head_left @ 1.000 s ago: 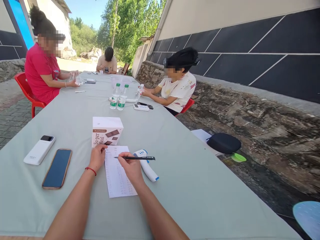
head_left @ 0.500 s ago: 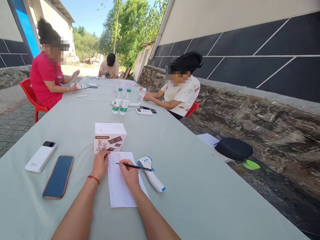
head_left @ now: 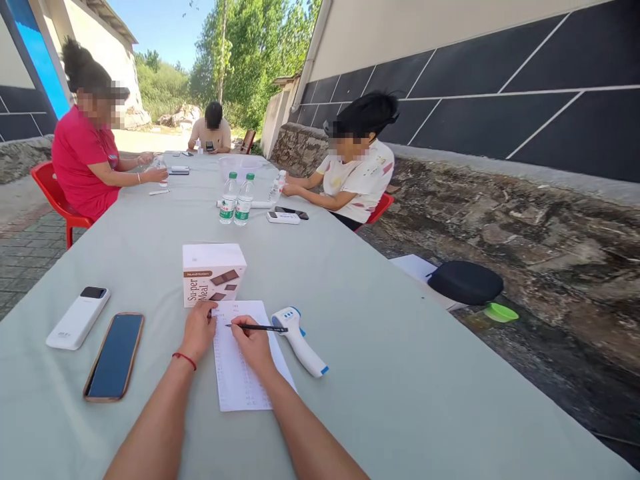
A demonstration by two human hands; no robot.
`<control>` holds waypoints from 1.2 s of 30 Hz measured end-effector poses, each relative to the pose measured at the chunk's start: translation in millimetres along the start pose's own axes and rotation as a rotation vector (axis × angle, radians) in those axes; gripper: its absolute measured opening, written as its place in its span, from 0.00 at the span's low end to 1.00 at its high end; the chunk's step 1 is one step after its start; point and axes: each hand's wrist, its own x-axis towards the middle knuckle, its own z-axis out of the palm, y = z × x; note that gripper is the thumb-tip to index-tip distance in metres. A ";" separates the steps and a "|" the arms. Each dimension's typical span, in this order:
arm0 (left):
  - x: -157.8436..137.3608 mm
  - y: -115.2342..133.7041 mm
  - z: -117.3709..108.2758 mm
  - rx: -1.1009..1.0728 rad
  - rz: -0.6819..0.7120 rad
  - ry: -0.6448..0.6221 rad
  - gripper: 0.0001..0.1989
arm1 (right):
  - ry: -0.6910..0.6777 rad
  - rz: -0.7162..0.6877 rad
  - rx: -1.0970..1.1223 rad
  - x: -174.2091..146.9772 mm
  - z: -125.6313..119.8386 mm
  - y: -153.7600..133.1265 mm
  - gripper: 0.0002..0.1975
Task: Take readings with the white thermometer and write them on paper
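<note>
My right hand is closed around a slim black pen, its tip on the upper left of a white sheet of paper. Columns of small handwritten marks cover the sheet; I cannot read them. My left hand, with a red string on the wrist, holds down the sheet's upper left edge, fingers curled and thumb beside it. Just beyond it stands a white box printed "Super Meal". A white and blue infrared thermometer lies right of the sheet.
Left are a phone and a white power bank. Two water bottles, a white device and another phone sit farther along the table. Three people sit around it. A black case is beyond the right edge.
The view has shifted slightly. The pen tip stays near the same part of the sheet, and my left hand keeps its place. The person in pink has brought both hands lower, around a clear bottle.
</note>
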 end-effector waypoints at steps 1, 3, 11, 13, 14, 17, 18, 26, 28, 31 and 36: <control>0.0 -0.4 -0.1 0.016 0.010 0.002 0.18 | -0.007 -0.003 0.000 0.0 0.0 0.5 0.09; -0.1 -0.5 -0.8 0.062 0.033 0.006 0.18 | -0.017 0.000 0.004 0.1 0.1 1.4 0.10; -1.1 1.9 -4.2 0.225 0.060 -0.016 0.23 | -0.022 -0.004 -0.020 0.3 -0.7 2.7 0.10; -1.4 2.0 -4.3 0.250 0.056 -0.023 0.22 | -0.019 -0.010 -0.023 0.3 -1.1 2.6 0.10; -1.6 2.0 -4.2 0.260 0.052 -0.026 0.22 | -0.016 -0.010 -0.024 0.4 -1.1 2.7 0.10; -2.0 2.1 -3.2 0.292 0.039 -0.030 0.19 | -0.011 -0.007 -0.024 0.2 -1.0 3.0 0.11; -2.1 2.3 -2.8 0.307 0.034 -0.035 0.18 | -0.009 -0.006 -0.023 0.0 -0.9 2.8 0.11; -2.9 7.7 -2.5 0.409 -0.009 -0.096 0.16 | 0.039 -0.066 -0.020 -2.0 -2.4 -2.8 0.10; -3.8 8.5 -2.4 0.415 -0.010 -0.091 0.17 | 0.006 -0.034 -0.028 -1.1 -2.1 -2.7 0.11; -5.1 8.8 -1.7 0.417 0.000 -0.077 0.16 | -0.032 0.005 -0.034 -0.6 -1.4 -2.6 0.11; -5.0 13.0 -3.0 0.431 -0.033 -0.108 0.17 | 0.005 -0.002 -0.004 -1.9 -2.8 -5.2 0.11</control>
